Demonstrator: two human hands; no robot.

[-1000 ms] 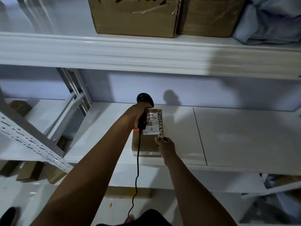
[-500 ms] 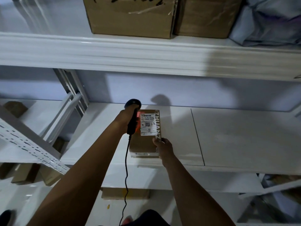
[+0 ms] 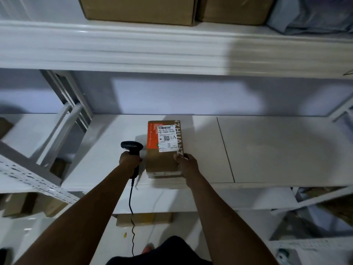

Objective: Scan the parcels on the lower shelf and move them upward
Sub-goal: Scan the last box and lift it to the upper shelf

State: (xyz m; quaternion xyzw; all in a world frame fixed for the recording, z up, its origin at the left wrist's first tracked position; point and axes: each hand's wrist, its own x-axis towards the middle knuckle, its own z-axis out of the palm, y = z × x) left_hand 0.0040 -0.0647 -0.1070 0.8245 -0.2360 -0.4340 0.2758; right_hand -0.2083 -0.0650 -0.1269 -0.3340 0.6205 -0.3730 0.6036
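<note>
Here, in the head view, a single parcel (image 3: 164,150) lies flat on the lower shelf (image 3: 267,150), its near end at the front lip and its long axis running straight away from the person toward the back wall. The white label (image 3: 168,138) faces up on its far half. The right hand (image 3: 188,163) is the one on it: the thumb presses the top at the near right corner and the fingers curl down the right side, so the box is pinched at that corner. The left hand (image 3: 129,161) is wrapped round the handle of the scanner (image 3: 131,148), just left of the parcel and apart from it, with its cable (image 3: 130,203) hanging down. The upper shelf (image 3: 133,44) sits directly above; I judge the lift falls to the right hand, straight up and forward over that thick front edge. Counted: one parcel on this board, one scanner, two brown boxes (image 3: 137,8) on the upper shelf and one grey bag (image 3: 313,14) beside them, with bare shelf to their left
</note>
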